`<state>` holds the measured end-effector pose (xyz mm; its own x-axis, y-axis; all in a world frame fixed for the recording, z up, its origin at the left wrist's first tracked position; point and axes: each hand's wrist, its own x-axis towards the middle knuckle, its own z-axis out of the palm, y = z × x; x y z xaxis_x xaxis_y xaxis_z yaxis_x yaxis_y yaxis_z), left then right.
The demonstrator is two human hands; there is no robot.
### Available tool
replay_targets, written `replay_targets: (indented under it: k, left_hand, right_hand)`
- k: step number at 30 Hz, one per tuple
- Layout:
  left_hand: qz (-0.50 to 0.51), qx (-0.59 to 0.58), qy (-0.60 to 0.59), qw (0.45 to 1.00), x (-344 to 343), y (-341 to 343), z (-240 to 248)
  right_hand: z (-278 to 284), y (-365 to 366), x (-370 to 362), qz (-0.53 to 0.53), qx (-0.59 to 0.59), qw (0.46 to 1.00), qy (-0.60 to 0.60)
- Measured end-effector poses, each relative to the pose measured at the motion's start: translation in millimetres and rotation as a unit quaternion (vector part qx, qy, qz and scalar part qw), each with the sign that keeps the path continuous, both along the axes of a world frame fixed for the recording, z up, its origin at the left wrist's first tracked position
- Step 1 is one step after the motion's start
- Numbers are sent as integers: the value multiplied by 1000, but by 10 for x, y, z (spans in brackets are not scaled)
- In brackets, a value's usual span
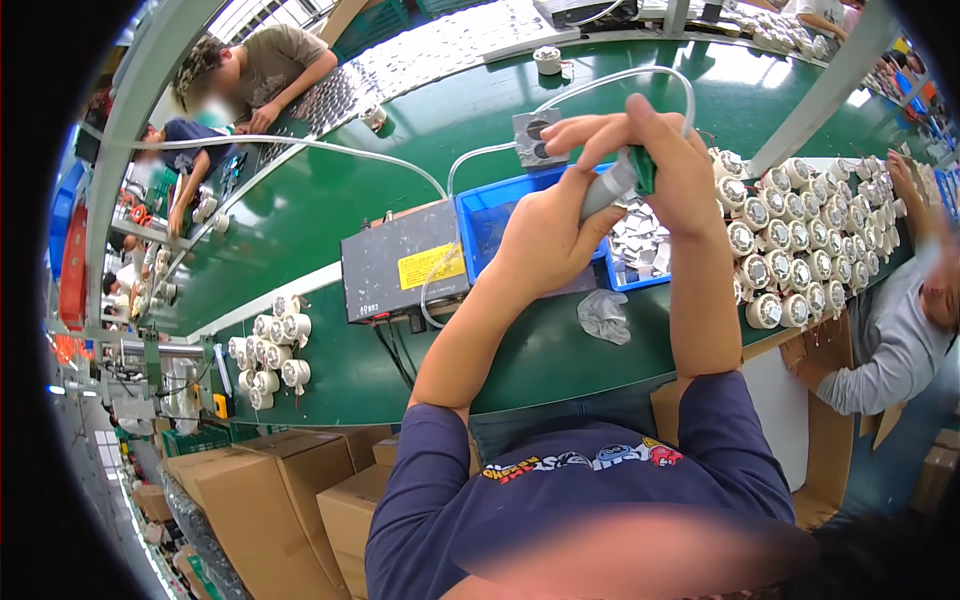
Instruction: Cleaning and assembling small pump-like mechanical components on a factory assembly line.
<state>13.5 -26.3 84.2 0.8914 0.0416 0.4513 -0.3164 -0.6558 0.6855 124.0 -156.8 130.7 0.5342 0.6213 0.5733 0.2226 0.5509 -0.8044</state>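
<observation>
Raised over the bench, my left hand (548, 235) is closed around a grey cylinder (608, 188) that leans up to the right. It looks like a dispensing syringe barrel. My right hand (675, 170) grips its upper end, where a green piece (642, 170) shows against the palm; some of its fingers reach out to the left. A clear tube (690, 95) arcs down behind the right hand; its joint with the cylinder is hidden. Below my hands, a blue tray (485, 215) holds small pale flat pieces (642, 240). A crumpled white cloth (604, 318) lies near the front edge.
A dark control box (375, 265) with a yellow label stands left of the tray. Many white round motor-like parts (790, 235) stand at the right, and several more (270, 345) at the left. Co-workers sit at far left and right. Cardboard boxes (260, 490) stand below the bench.
</observation>
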Motion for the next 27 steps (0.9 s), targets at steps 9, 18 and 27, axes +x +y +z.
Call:
replay_targets:
  k: [9, 18, 27]
  left_hand:
    - [58, 157, 2, 986, -91, 127, 90]
    - [-68, -60, 63, 994, -302, 182, 203]
    - [-291, -462, 307, 779, -322, 263, 225]
  right_hand:
    - [-94, 70, -14, 24, -73, 997, -32]
    - [178, -123, -329, 21, -51, 998, -3]
    - [22, -323, -148, 83, -70, 994, -28]
